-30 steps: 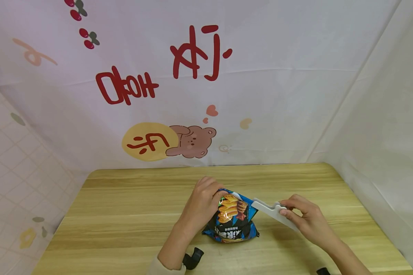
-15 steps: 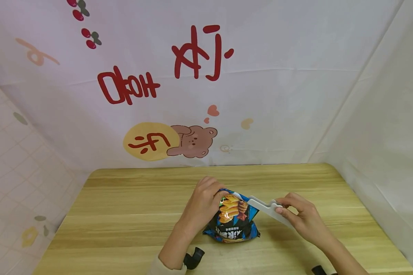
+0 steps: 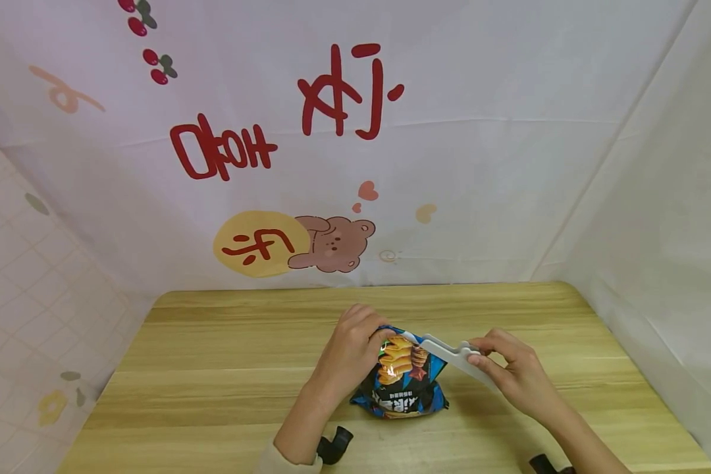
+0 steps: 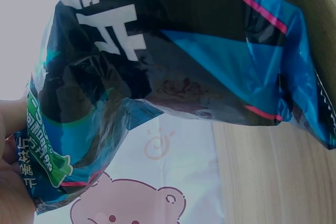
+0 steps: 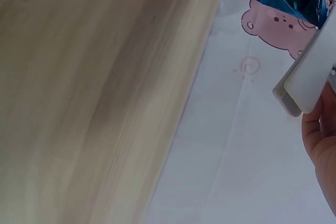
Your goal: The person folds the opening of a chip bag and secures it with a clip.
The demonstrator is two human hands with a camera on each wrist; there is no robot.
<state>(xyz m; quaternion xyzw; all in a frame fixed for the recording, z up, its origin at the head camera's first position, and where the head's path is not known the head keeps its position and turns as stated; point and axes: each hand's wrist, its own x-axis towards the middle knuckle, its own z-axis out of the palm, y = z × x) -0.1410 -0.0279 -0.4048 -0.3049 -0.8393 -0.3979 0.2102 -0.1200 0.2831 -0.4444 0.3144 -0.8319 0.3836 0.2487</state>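
Observation:
A blue and black snack bag [image 3: 398,385] stands on the table with a picture of golden snacks on its front. My left hand [image 3: 353,345] pinches the upper left of its top edge; in the left wrist view, fingers [image 4: 13,182] hold a corner of the bag. In my right hand [image 3: 514,372] is a long white bag clip [image 3: 450,352], gripped between thumb and fingers near its middle bump. The clip's far end lies over the right part of the bag's top edge. Two layered plates of the clip [image 5: 312,74] show in the right wrist view.
The wood-grain table [image 3: 225,368] reaches back to a white printed cloth [image 3: 480,164] with a bear and red writing. Black curved pieces sit at each wrist, one black piece [image 3: 334,446] by the left and another black piece [image 3: 543,463] by the right.
My right hand has moved the bag clip leftward, farther along the bag's top edge. The left hand and the bag have stayed almost still.

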